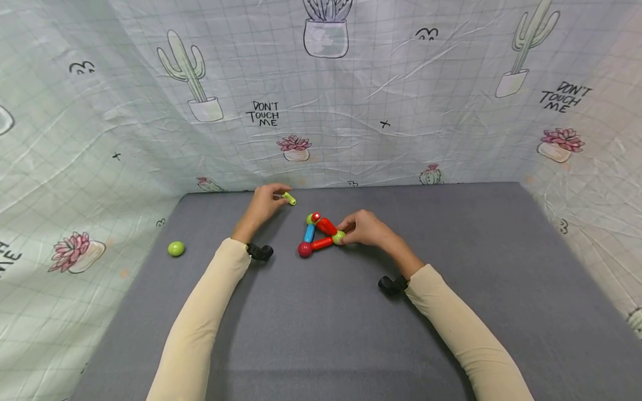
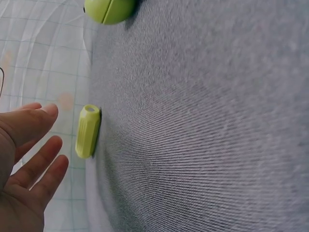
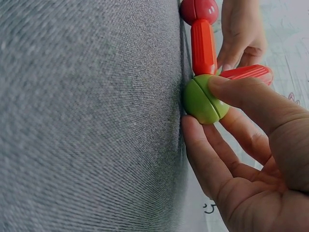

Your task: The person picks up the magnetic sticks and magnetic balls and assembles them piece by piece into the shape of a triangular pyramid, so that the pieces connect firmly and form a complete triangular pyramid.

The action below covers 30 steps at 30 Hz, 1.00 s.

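Right hand pinches one of three green balls; left hand, spread, flanks one lime rod. Nearby — one red ball.

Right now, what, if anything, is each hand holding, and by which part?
The right hand pinches the rightmost green ball by opposite sides, between thumb and fingertips. The left hand, beside the yellow-green rod, holds nothing.
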Tool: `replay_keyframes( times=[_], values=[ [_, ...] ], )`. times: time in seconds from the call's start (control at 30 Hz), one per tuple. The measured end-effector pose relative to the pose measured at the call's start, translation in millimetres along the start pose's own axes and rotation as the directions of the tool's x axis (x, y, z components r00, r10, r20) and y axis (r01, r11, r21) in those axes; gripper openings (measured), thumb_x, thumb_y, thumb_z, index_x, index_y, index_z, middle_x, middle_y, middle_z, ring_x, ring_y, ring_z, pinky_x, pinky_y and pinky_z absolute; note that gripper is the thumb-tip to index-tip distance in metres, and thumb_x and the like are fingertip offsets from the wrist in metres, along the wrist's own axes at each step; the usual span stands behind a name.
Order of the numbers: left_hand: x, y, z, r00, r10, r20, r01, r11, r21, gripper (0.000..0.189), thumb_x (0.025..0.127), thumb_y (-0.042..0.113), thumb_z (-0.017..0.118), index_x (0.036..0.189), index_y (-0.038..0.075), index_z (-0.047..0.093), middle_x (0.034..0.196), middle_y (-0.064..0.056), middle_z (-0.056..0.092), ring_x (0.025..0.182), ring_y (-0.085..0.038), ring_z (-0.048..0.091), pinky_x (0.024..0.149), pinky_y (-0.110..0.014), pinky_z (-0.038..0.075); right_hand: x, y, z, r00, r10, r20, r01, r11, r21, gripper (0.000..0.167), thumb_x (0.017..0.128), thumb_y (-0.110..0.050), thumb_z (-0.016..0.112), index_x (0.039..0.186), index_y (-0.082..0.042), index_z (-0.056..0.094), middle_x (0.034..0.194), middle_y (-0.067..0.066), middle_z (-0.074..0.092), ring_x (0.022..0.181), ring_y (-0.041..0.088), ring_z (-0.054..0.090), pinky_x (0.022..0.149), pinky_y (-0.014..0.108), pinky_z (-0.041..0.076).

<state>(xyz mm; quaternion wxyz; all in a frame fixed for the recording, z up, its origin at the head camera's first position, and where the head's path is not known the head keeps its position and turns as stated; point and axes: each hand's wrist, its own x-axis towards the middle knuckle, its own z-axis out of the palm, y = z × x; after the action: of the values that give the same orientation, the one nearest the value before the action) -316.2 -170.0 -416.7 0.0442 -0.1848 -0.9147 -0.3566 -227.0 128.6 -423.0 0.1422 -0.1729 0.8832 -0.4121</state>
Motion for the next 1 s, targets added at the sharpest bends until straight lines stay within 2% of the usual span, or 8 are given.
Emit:
replay_keyframes(
  times=[0.33,0.6,1.0],
  values=[
    [8.0,-3.7,2.8,0.997,0.0,0.075,-0.008,0.994,0.106,0.035,0.093,0.003,0.073,0.127,0.001,0.069,0.129,-0.02,0.067,0.117,-0.037,0.064,0.098,-0.049,0.053,0.7,2,1,1.0,0.002,-0.007,-0.002,1.0,0.002,0.033,0.081,-0.011,0.086,0.112,-0.003,0.077,0.106,0.009,0.077,0.096,0.019,0.073,0.076,0.028,0.059],
    [10.3,-12.4,5.3,0.997,0.007,0.074,-0.016,0.993,0.119,0.033,0.092,0.001,0.073,0.125,0.0,0.07,0.125,-0.021,0.068,0.118,-0.035,0.063,0.101,-0.05,0.051,0.7,1,2,1.0,0.0,-0.004,0.0,1.0,0.007,0.033,0.081,-0.01,0.085,0.112,-0.002,0.077,0.105,0.009,0.077,0.094,0.017,0.072,0.075,0.027,0.058],
    [14.2,-13.8,8.8,0.997,0.02,0.078,-0.032,0.986,0.164,0.033,0.091,0.002,0.075,0.124,0.0,0.07,0.124,-0.02,0.068,0.116,-0.034,0.063,0.104,-0.049,0.047,-1.0,0,1,1.0,0.001,-0.006,-0.001,1.0,0.009,0.032,0.082,-0.009,0.085,0.111,-0.001,0.077,0.105,0.01,0.077,0.095,0.018,0.073,0.075,0.027,0.059]
  ],
)
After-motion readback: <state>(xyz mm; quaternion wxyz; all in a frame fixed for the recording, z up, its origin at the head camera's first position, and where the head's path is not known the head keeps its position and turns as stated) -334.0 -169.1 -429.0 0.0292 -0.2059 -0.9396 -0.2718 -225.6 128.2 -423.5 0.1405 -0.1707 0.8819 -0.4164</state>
